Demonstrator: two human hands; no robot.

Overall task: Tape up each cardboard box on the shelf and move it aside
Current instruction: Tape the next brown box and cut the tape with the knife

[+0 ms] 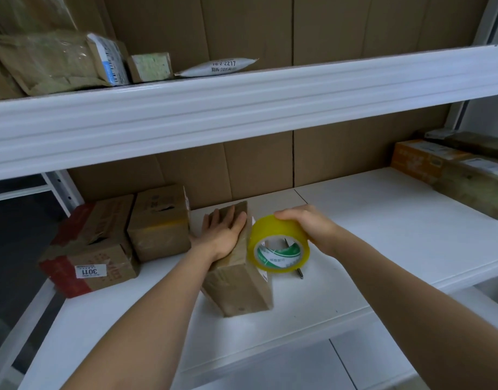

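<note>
brown cardboard fills the left end of the white shelf (354,220), so take the box under the hands (239,280) as the landmark. farthest to its left sits a red-printed box with a 3011 label (90,249), its top flaps torn and rough with old tape, and between that and the landmark stands a plainer box (159,223) with a ragged slot in its top; the two touch each other, and the plainer one sits just beside the landmark. on the landmark's top the left hand (224,235) lies flat, fingers straight and spread, pressing the lid down. touching the landmark's right edge is the yellow tape roll (278,246), which the right hand (304,223) grips from above, fingers curled round its rim. just right of the roll a dark pen-like thing (300,273) lies on the shelf. well to the right, at the far end, long boxes (453,170) are stacked. whether a strip already runs from roll to lid i cannot tell. my judgement: this box is mid-taping, not yet moved aside, and the two on the left look as though they need sealing too.
</note>
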